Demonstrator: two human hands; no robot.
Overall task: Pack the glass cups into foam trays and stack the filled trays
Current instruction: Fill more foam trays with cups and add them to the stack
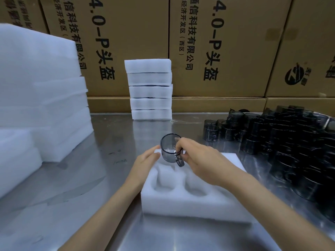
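Observation:
A white foam tray [183,205] with round pockets lies on the steel table in front of me. My right hand [197,156] pinches a smoky grey glass cup [168,147] by its rim and handle side, holding it tilted over the tray's far left corner. My left hand [145,163] rests on the tray's left far edge, fingers straight against the foam. The two near pockets are bare. A stack of several closed foam trays [149,89] stands at the back of the table.
Many dark glass cups [290,142] crowd the table's right side. Large piles of white foam pieces [39,98] fill the left. Brown cardboard boxes [226,42] form a wall behind. Bare steel table [101,178] lies between the foam pile and the tray.

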